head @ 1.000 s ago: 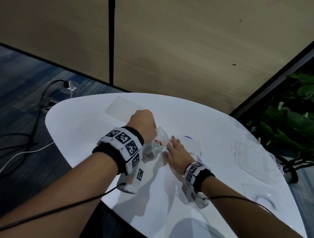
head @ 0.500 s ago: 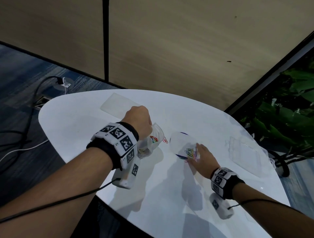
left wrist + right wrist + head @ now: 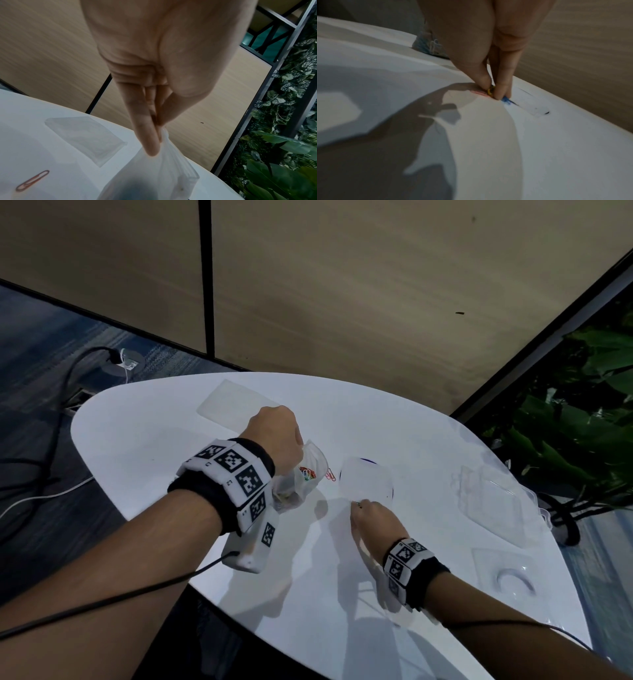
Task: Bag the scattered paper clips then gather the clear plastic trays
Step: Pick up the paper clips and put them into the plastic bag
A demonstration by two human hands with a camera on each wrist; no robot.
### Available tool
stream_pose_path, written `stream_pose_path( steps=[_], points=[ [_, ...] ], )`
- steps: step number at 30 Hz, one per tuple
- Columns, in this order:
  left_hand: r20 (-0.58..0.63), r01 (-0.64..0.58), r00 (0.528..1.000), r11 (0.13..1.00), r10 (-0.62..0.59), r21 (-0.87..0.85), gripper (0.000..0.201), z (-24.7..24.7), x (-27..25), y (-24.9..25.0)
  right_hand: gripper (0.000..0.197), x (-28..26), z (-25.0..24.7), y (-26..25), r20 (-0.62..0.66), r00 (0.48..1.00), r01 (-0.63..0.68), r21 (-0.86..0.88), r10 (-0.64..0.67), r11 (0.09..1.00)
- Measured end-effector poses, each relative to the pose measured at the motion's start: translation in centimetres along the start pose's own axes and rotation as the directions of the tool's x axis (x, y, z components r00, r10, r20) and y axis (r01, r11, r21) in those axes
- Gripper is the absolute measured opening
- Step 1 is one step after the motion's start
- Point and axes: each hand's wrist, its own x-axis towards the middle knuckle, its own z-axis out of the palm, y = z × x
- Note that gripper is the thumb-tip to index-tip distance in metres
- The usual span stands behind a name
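Left hand pinches the bag; right hand pinches paper clips on the table

Dim indoor light from above. Soft grey shadows of arms and hands across the glossy white rounded surface. Curved wide-angle edges in head view. Motion blur and soft focus in both wrist views.

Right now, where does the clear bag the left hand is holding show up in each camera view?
Head: the bag hangs just under the left hand, centre-left, paper clips visible inside.
Left wrist: bottom centre, its top edge pinched by the fingers.
Right wrist: cannot be made out.
Shared landmark: the flat clear tray lying beyond the bag in the head and left wrist views.
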Motion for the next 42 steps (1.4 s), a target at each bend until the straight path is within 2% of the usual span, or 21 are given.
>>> stream_pose_path(
  steps=[4, 7, 9, 10, 12, 13, 15, 17, 19, 21, 25, 27, 30, 32, 34, 35, 36, 39, 40, 41, 42],
  points=[
    [0.003, -0.001, 1.0, 1.0, 0.001, 0.009, 0.02, 0.0, -0.1, -0.2, 0.024, 1.5, -1.9, 1.2, -0.055, 0.998, -0.023, 0.136, 0.031, 0.99],
    [0.007, -0.009, 1.0, 1.0, 0.009, 0.007, 0.019, 0.1, 0.0, -0.4, 0.017, 2.9, -2.7, 3.4, -0.055, 0.953, -0.232, 0.497, 0.297, 0.836],
    [0.008, -0.013, 1.0, 1.0, 0.013, 0.007, 0.019, 0.2, 0.2, -0.4, 0.012, 3.6, -3.0, 4.9, 0.092, 0.903, -0.355, 0.709, 0.419, 0.609],
    [0.01, -0.013, 1.0, 1.0, 0.013, 0.007, 0.019, 0.2, 0.3, -0.4, 0.013, 3.7, -3.4, 5.3, 0.177, 0.882, -0.381, 0.813, 0.437, 0.44],
    [0.011, -0.014, 1.0, 1.0, 0.014, 0.007, 0.018, 0.4, 0.5, -0.3, 0.014, 3.9, -4.7, 5.4, 0.277, 0.874, -0.308, 0.951, 0.4, 0.014],
    [0.009, -0.014, 1.0, 1.0, 0.014, 0.002, 0.018, 0.5, 0.6, -0.3, 0.015, 3.9, -5.8, 5.0, 0.274, 0.896, -0.237, 0.96, 0.349, -0.147],
    [0.005, -0.011, 1.0, 1.0, 0.011, -0.014, 0.017, 0.7, 0.9, -0.2, 0.023, 3.7, -8.4, 3.5, 0.225, 0.948, -0.15, 0.94, 0.227, -0.306],
    [0.005, 0.001, 1.0, 0.999, -0.001, -0.036, 0.016, 1.1, 1.1, -0.2, 0.027, 3.3, -10.4, 1.5, 0.176, 0.978, -0.126, 0.929, 0.115, -0.348],
    [0.004, 0.014, 1.0, 0.998, -0.014, -0.063, 0.016, 1.3, 1.2, -0.2, 0.027, 3.0, -11.2, -0.6, 0.156, 0.984, -0.12, 0.935, 0.082, -0.335],
    [-0.008, 0.023, 1.0, 0.996, -0.024, -0.085, 0.015, 1.3, 1.2, -0.3, 0.025, 2.7, -11.3, -2.1, 0.113, 0.983, -0.072, 0.962, 0.145, -0.263],
    [-0.029, 0.041, 0.999, 0.992, -0.045, -0.122, 0.019, 1.0, 1.0, -0.3, 0.016, 2.2, -11.7, -2.8, -0.199, 0.932, 0.167, 0.977, 0.304, 0.129],
    [-0.027, 0.044, 0.998, 0.99, -0.048, -0.132, 0.022, 0.9, 0.9, -0.2, 0.015, 1.8, -11.7, -3.0, -0.27, 0.916, 0.211, 0.954, 0.298, 0.215],
    [-0.01, 0.047, 0.999, 0.989, -0.049, -0.143, 0.023, 1.0, 0.7, -0.1, 0.012, 1.5, -11.1, -4.1, -0.264, 0.934, 0.203, 0.947, 0.24, 0.249],
    [-0.001, 0.046, 0.999, 0.988, -0.047, -0.148, 0.022, 1.0, 0.6, 0.1, 0.008, 1.4, -11.0, -4.4, -0.302, 0.941, 0.227, 0.896, 0.149, 0.382],
    [-0.001, 0.04, 0.999, 0.988, -0.041, -0.147, 0.021, 0.9, 0.5, 0.0, 0.016, 1.3, -11.9, -4.5, -0.331, 0.944, 0.273, 0.774, -0.003, 0.571],
    [-0.005, 0.037, 0.999, 0.989, -0.038, -0.144, 0.021, 0.8, 0.6, 0.0, 0.02, 1.3, -12.5, -4.4, -0.342, 0.938, 0.299, 0.731, -0.051, 0.613],
    [-0.011, 0.034, 0.999, 0.99, -0.036, -0.138, 0.021, 0.7, 0.6, -0.1, 0.022, 1.4, -13.0, -4.1, -0.354, 0.933, 0.317, 0.731, -0.062, 0.605],
    [-0.043, 0.033, 0.998, 0.993, -0.038, -0.111, 0.022, 0.5, 0.8, -0.4, 0.029, 2.8, -13.4, -2.1, -0.338, 0.929, 0.264, 0.891, 0.151, 0.368],
    [-0.047, 0.036, 0.998, 0.994, -0.041, -0.104, 0.022, 0.4, 0.9, -0.6, 0.031, 3.6, -12.7, -1.1, -0.327, 0.92, 0.232, 0.899, 0.216, 0.371],
    [-0.047, 0.037, 0.998, 0.995, -0.042, -0.098, 0.022, 0.3, 0.8, -0.7, 0.031, 4.5, -11.7, -0.2, -0.316, 0.919, 0.179, 0.865, 0.234, 0.468],
    [-0.046, 0.036, 0.998, 0.995, -0.041, -0.091, 0.022, 0.2, 0.8, -0.9, 0.03, 5.2, -10.4, 0.4, -0.291, 0.938, 0.117, 0.774, 0.187, 0.622]
  ],
)
